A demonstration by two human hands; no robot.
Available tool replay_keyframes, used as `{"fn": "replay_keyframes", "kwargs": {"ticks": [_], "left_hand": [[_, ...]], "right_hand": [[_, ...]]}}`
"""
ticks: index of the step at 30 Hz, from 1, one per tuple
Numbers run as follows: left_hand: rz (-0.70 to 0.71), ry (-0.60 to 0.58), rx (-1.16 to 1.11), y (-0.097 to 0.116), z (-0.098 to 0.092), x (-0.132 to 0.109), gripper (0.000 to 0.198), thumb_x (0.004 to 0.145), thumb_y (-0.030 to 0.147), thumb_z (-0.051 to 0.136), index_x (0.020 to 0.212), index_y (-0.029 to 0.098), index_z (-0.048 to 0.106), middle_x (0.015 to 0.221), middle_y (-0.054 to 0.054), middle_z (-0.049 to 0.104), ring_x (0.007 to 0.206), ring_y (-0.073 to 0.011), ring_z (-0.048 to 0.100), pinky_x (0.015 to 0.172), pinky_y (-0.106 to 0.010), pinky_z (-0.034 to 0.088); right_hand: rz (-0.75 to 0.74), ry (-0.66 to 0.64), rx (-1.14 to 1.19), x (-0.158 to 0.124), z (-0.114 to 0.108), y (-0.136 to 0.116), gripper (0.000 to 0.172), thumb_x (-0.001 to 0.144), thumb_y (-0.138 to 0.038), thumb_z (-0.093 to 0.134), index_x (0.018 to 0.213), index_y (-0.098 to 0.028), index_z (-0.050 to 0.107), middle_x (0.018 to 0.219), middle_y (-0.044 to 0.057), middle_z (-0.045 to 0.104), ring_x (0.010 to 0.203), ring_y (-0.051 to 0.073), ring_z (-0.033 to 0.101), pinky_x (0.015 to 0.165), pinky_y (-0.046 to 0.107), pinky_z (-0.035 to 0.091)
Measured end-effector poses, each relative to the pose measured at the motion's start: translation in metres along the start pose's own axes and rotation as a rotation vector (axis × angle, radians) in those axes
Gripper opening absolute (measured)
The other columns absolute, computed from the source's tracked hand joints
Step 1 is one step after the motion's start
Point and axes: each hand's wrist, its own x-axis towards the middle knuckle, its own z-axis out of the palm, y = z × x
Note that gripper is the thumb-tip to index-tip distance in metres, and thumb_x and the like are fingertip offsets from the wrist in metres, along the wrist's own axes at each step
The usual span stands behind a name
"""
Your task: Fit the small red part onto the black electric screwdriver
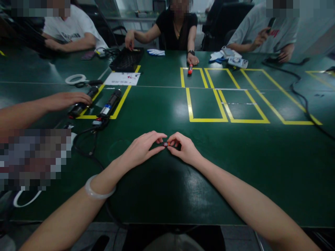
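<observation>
A small red and dark object [166,144], too small to name, lies between my two hands over the green table [157,195]. My left hand [145,146], reaching in from the left, has its thumb and fingers bent around the object's left end, with a gap between them; the thumb tip seems to touch it. From the right, my right hand [183,148] pinches the object's right end between thumb and fingertips. A pale bracelet [99,188] circles my left wrist.
Two black cylindrical tools [108,104] with a cable lie left, one under another person's hand [74,99]. Yellow tape rectangles [208,120] mark the table. Across it, a person's hand touches a red object [190,69]; a black tray [127,60] and white paper [122,78] lie far left.
</observation>
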Motion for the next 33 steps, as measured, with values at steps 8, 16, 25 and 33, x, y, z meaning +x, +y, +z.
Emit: {"fn": "replay_keyframes", "kwargs": {"ticks": [8, 16, 25, 33], "left_hand": [[-0.582, 0.236, 0.521, -0.089, -0.05, -0.024, 0.062, 0.094, 0.051, 0.05, 0.14, 0.01, 0.047, 0.134, -0.021, 0.052, 0.12, -0.0356, 0.051, 0.099, -0.048, 0.041], [-1.041, 0.002, 0.565, -0.153, -0.071, -0.06, 0.079, 0.091, 0.066, 0.036, 0.139, 0.004, 0.047, 0.132, -0.028, 0.053, 0.113, -0.0389, 0.055, 0.089, -0.047, 0.044], [-1.077, 0.012, 0.509, -0.155, -0.075, -0.063, 0.086, 0.087, 0.078, 0.03, 0.145, 0.016, 0.048, 0.121, -0.017, 0.062, 0.098, -0.0312, 0.057, 0.078, -0.037, 0.043], [-0.95, 0.045, 0.544, -0.123, -0.059, -0.044, 0.078, 0.091, 0.07, 0.033, 0.137, 0.011, 0.054, 0.114, -0.021, 0.063, 0.096, -0.0356, 0.059, 0.073, -0.041, 0.043]], "right_hand": [[0.081, 0.06, 0.05, 0.001, -0.001, 0.008, 0.018, 0.083, -0.014, 0.063, 0.1, -0.02, 0.061, 0.087, 0.001, 0.063, 0.077, 0.013, 0.061, 0.071, 0.028, 0.048], [0.035, 0.043, 0.012, 0.001, -0.003, 0.005, 0.017, 0.084, -0.012, 0.062, 0.1, -0.019, 0.066, 0.091, 0.003, 0.063, 0.079, 0.014, 0.061, 0.071, 0.028, 0.049], [0.023, 0.02, -0.028, 0.001, -0.004, 0.003, 0.015, 0.085, -0.012, 0.063, 0.099, -0.019, 0.066, 0.093, 0.004, 0.063, 0.082, 0.014, 0.06, 0.072, 0.027, 0.048], [0.032, 0.008, -0.044, 0.001, -0.004, 0.002, 0.015, 0.085, -0.013, 0.063, 0.098, -0.019, 0.066, 0.095, 0.004, 0.063, 0.083, 0.014, 0.06, 0.073, 0.027, 0.048]]}}
